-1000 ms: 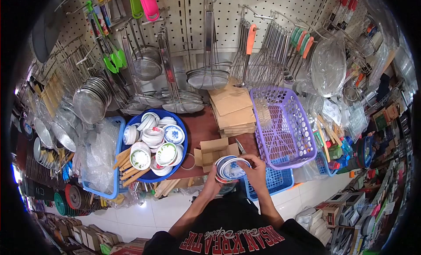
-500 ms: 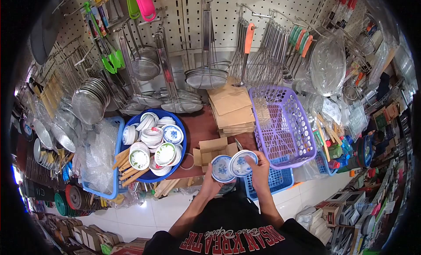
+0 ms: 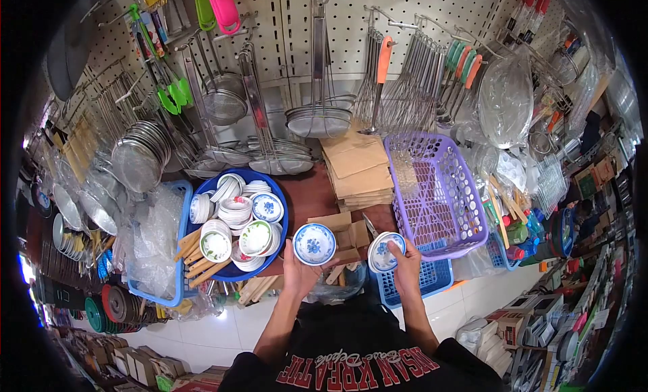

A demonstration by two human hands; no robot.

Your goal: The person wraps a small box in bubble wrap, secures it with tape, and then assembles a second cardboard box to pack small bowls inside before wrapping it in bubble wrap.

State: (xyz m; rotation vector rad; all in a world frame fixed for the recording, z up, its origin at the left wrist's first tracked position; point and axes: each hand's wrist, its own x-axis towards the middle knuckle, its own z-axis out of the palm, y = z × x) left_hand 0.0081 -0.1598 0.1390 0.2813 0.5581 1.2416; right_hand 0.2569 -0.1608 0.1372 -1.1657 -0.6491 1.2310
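My left hand (image 3: 302, 276) holds a small white bowl (image 3: 314, 244) with a blue flower pattern, its inside facing up. In my right hand (image 3: 406, 266) is a short stack of matching blue-patterned bowls (image 3: 383, 253), with the thumb over the rim. The two hands are apart, on either side of an open cardboard box (image 3: 347, 235). To the left, a round blue basin (image 3: 282, 210) bears several stacks of small bowls (image 3: 235, 212) with blue, green and red patterns. Wooden handles (image 3: 202, 257) lie over its left edge.
Behind the box lies a stack of flat brown cardboard (image 3: 356, 166). A purple basket (image 3: 478, 225) stands right of it, above a blue basket (image 3: 442, 282). Strainers (image 3: 318, 122) and whisks (image 3: 412, 88) hang from the pegboard. A blue crate (image 3: 179, 292) with bubble wrap stands left.
My hands have moved apart. The bowl in my left hand has gone left, away from the bowls in my right hand, which moved slightly right.
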